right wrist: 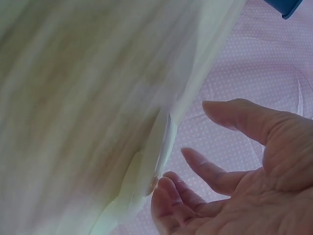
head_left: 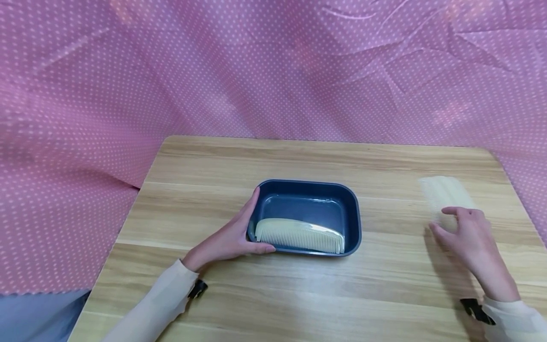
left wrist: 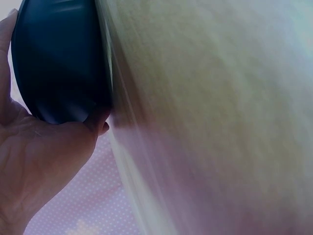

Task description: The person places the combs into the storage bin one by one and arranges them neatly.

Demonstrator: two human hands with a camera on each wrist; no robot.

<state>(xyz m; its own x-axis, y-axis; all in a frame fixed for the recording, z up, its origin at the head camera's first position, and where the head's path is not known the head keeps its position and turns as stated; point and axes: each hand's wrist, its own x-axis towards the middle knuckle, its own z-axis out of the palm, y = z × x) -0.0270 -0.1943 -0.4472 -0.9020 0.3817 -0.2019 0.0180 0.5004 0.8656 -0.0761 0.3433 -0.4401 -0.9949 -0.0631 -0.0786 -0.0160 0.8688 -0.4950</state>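
The dark blue tray [head_left: 304, 205] contains one pale comb [head_left: 299, 233] along its near side. The left hand [head_left: 237, 237] clamps the tray's left end. The right hand [head_left: 472, 240], fingers apart, is at a second comb [head_left: 448, 190] on the table [head_left: 384, 289], perhaps touching it.

Two combs [head_left: 299, 236] [head_left: 447, 192], one dish [head_left: 299, 206], two hands [head_left: 231, 241] [head_left: 473, 240], one table [head_left: 384, 289]

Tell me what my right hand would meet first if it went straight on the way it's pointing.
Most likely the comb on the right; in the head view your right hand overlaps its near end, though whether they touch is unclear.
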